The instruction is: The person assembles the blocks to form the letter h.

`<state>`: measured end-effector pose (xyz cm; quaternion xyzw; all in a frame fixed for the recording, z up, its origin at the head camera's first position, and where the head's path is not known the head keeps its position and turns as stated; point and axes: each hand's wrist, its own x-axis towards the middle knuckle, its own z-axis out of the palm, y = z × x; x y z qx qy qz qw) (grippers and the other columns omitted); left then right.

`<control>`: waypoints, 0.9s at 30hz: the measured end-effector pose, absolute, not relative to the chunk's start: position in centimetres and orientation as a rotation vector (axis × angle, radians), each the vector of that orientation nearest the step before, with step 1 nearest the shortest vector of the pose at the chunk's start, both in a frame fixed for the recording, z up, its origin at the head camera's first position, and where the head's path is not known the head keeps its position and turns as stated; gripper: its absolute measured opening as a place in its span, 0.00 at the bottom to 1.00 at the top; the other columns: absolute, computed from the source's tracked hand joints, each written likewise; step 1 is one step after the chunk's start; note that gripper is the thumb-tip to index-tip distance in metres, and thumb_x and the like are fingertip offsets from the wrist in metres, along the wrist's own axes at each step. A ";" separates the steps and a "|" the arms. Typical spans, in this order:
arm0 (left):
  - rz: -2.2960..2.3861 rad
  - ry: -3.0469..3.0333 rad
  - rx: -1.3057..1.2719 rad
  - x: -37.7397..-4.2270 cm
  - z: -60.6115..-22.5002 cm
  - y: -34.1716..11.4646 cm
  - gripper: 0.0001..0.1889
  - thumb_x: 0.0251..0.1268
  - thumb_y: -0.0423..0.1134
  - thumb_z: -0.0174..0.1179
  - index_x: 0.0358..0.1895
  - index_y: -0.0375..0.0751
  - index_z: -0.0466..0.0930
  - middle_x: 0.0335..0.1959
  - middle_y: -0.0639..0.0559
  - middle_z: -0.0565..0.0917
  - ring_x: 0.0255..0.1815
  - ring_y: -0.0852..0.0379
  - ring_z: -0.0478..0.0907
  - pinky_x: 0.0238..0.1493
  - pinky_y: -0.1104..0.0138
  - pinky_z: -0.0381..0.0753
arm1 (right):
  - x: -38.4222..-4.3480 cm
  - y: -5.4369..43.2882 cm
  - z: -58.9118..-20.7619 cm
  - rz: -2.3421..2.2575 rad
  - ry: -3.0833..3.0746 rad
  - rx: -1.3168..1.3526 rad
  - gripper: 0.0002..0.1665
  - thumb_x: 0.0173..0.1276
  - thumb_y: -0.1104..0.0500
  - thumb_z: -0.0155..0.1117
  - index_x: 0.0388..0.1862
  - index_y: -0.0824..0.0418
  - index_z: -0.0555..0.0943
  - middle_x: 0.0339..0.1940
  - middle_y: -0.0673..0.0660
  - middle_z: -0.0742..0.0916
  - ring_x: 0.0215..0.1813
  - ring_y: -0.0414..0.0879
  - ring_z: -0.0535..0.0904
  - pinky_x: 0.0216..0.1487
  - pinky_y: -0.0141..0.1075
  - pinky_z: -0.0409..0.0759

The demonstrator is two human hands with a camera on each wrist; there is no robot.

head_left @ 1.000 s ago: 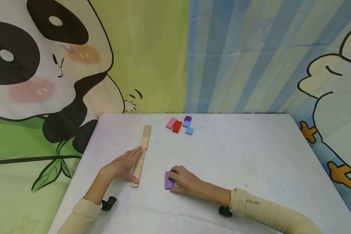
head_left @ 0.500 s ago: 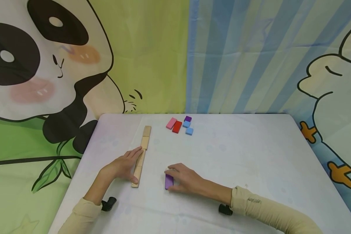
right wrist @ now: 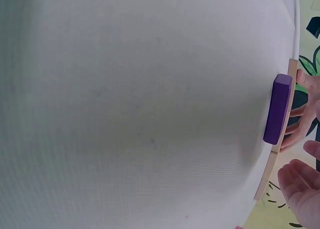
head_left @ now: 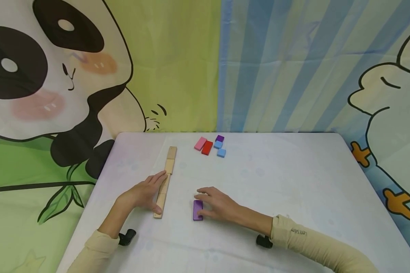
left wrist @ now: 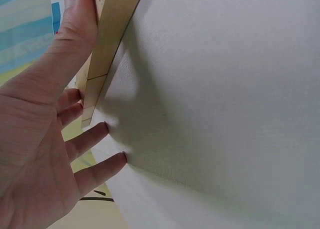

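Head view: purple block [head_left: 196, 209] sits on the bench [head_left: 276, 182], right of a row of wooden blocks [head_left: 163, 191], gap between. Right hand [head_left: 220, 204] has fingers parted and loosely bent, no grip; thumb overlaps the block's right edge, contact unclear. Left hand [head_left: 143, 193] spread along the row's left side, thumb by the near end, not clenched on anything. Far side: pink block [head_left: 200, 143], red block [head_left: 207, 148], two light blue blocks [head_left: 221, 152], small purple block [head_left: 219, 138]. Purple block should be light, rigid, not fragile, maybe slightly slick if painted; pinch across the long sides, or end to end, looks best.

Left wrist view: left thumb lies against the row; some fingers partly hidden behind it. Row cut off at top. Seams show; pieces probably stiff but may slide apart if pushed, can't tell if joined. Blue patch [left wrist: 55, 16] at upper left too cropped to identify.

Right wrist view: purple block near right edge, row behind it, overlap hides the gap. Right hand cut off by frame, not wrapped round the block. Pink scrap [right wrist: 239, 227] at bottom barely shows.
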<state>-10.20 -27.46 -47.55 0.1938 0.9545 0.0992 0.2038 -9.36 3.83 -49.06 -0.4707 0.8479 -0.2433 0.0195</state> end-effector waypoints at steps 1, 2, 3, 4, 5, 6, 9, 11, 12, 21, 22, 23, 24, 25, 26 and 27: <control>0.276 2.662 0.540 -10.2 -47.5 -27.4 0.68 0.32 0.60 0.76 0.76 0.35 0.46 0.79 0.41 0.49 0.75 0.37 0.55 0.66 0.43 0.67 | -9.4 3.8 -49.0 -0.761 2.629 -1.463 0.29 0.62 0.47 0.70 0.59 0.60 0.79 0.62 0.60 0.81 0.63 0.50 0.77 0.61 0.39 0.79; 0.276 2.661 0.537 -10.2 -47.5 -27.4 0.67 0.32 0.60 0.76 0.76 0.35 0.46 0.79 0.41 0.49 0.75 0.37 0.55 0.66 0.43 0.67 | -9.4 3.8 -49.0 -0.762 2.627 -1.464 0.29 0.62 0.47 0.69 0.59 0.60 0.80 0.62 0.60 0.81 0.63 0.50 0.77 0.61 0.39 0.79; 0.277 2.660 0.539 -10.2 -47.5 -27.4 0.67 0.32 0.60 0.76 0.76 0.34 0.46 0.79 0.41 0.49 0.75 0.37 0.55 0.66 0.42 0.67 | -9.5 3.8 -48.9 -0.759 2.627 -1.462 0.29 0.63 0.47 0.69 0.59 0.60 0.80 0.62 0.60 0.81 0.63 0.50 0.77 0.61 0.39 0.79; 0.280 2.659 0.538 -10.2 -47.4 -27.4 0.67 0.32 0.60 0.76 0.76 0.34 0.46 0.79 0.41 0.49 0.75 0.37 0.55 0.66 0.42 0.67 | -9.5 3.8 -48.8 -0.757 2.625 -1.456 0.29 0.63 0.47 0.69 0.59 0.61 0.80 0.62 0.60 0.81 0.62 0.50 0.77 0.61 0.39 0.79; 0.283 2.656 0.536 -10.2 -47.4 -27.4 0.67 0.32 0.60 0.76 0.76 0.34 0.46 0.79 0.41 0.48 0.75 0.37 0.55 0.66 0.42 0.67 | -9.6 3.8 -48.8 -0.754 2.625 -1.447 0.29 0.63 0.47 0.68 0.59 0.61 0.79 0.62 0.60 0.81 0.62 0.50 0.77 0.61 0.39 0.79; 0.289 2.653 0.538 -10.2 -47.4 -27.4 0.67 0.32 0.60 0.76 0.76 0.34 0.46 0.79 0.41 0.48 0.75 0.37 0.55 0.65 0.41 0.67 | -9.6 3.8 -48.7 -0.749 2.626 -1.439 0.29 0.64 0.47 0.68 0.59 0.61 0.79 0.62 0.60 0.80 0.63 0.49 0.77 0.61 0.39 0.79; 0.301 2.646 0.540 -10.2 -47.3 -27.3 0.67 0.32 0.59 0.76 0.76 0.33 0.46 0.79 0.40 0.48 0.75 0.36 0.54 0.65 0.41 0.67 | -9.8 3.6 -48.5 -0.758 2.622 -1.415 0.29 0.64 0.48 0.68 0.60 0.62 0.79 0.62 0.60 0.80 0.63 0.50 0.77 0.61 0.40 0.79; 0.297 2.645 0.543 -10.2 -47.2 -27.3 0.67 0.33 0.59 0.76 0.76 0.33 0.46 0.79 0.40 0.48 0.75 0.36 0.54 0.65 0.41 0.67 | -9.8 3.6 -48.4 -0.771 2.611 -1.405 0.30 0.64 0.48 0.68 0.60 0.63 0.79 0.63 0.60 0.80 0.63 0.50 0.76 0.61 0.40 0.78; 0.293 2.646 0.544 -10.2 -47.2 -27.3 0.67 0.33 0.59 0.76 0.76 0.33 0.46 0.79 0.40 0.48 0.75 0.36 0.54 0.65 0.41 0.67 | -9.9 3.5 -48.4 -0.775 2.608 -1.407 0.30 0.64 0.48 0.68 0.60 0.63 0.79 0.63 0.60 0.80 0.63 0.50 0.77 0.61 0.40 0.79; 0.284 2.645 0.527 -10.3 -47.4 -27.4 0.68 0.32 0.61 0.75 0.77 0.35 0.45 0.79 0.41 0.47 0.76 0.37 0.54 0.66 0.41 0.66 | -10.2 3.5 -48.2 -0.758 2.623 -1.378 0.31 0.64 0.48 0.67 0.61 0.64 0.78 0.64 0.60 0.80 0.64 0.51 0.76 0.63 0.42 0.77; 0.284 2.646 0.526 -10.3 -47.4 -27.4 0.68 0.32 0.61 0.75 0.77 0.35 0.45 0.79 0.41 0.47 0.76 0.37 0.54 0.65 0.41 0.66 | -10.3 3.5 -48.2 -0.753 2.625 -1.366 0.31 0.65 0.48 0.67 0.61 0.64 0.78 0.64 0.60 0.79 0.64 0.51 0.75 0.63 0.42 0.77; 0.286 2.646 0.525 -10.3 -47.4 -27.4 0.68 0.32 0.61 0.75 0.77 0.35 0.45 0.79 0.41 0.48 0.76 0.37 0.54 0.66 0.41 0.66 | -10.4 3.5 -48.2 -0.750 2.626 -1.357 0.31 0.65 0.48 0.67 0.62 0.64 0.78 0.64 0.60 0.79 0.65 0.50 0.75 0.64 0.42 0.77; 0.287 2.646 0.525 -10.2 -47.4 -27.4 0.68 0.31 0.61 0.75 0.77 0.35 0.45 0.79 0.41 0.48 0.76 0.37 0.54 0.66 0.41 0.66 | -10.6 3.5 -48.2 -0.747 2.629 -1.351 0.31 0.65 0.48 0.66 0.62 0.64 0.78 0.64 0.60 0.79 0.65 0.50 0.75 0.64 0.42 0.77; 0.286 2.646 0.524 -10.2 -47.4 -27.4 0.68 0.31 0.61 0.75 0.77 0.35 0.45 0.79 0.41 0.48 0.76 0.37 0.54 0.66 0.41 0.66 | -10.7 3.5 -48.2 -0.748 2.629 -1.345 0.31 0.65 0.47 0.66 0.62 0.64 0.77 0.64 0.60 0.79 0.65 0.51 0.75 0.64 0.42 0.76; 0.288 2.645 0.523 -10.2 -47.4 -27.4 0.68 0.31 0.61 0.75 0.77 0.35 0.45 0.79 0.41 0.48 0.76 0.37 0.53 0.66 0.41 0.66 | -10.8 3.5 -48.1 -0.748 2.629 -1.342 0.31 0.65 0.47 0.66 0.62 0.64 0.77 0.64 0.60 0.79 0.65 0.51 0.75 0.64 0.42 0.76; 0.287 2.645 0.522 -10.2 -47.4 -27.4 0.68 0.31 0.61 0.75 0.77 0.35 0.45 0.79 0.41 0.48 0.76 0.37 0.53 0.66 0.41 0.66 | -11.0 3.5 -48.1 -0.747 2.628 -1.335 0.32 0.65 0.47 0.66 0.62 0.64 0.77 0.64 0.61 0.79 0.65 0.51 0.75 0.64 0.43 0.76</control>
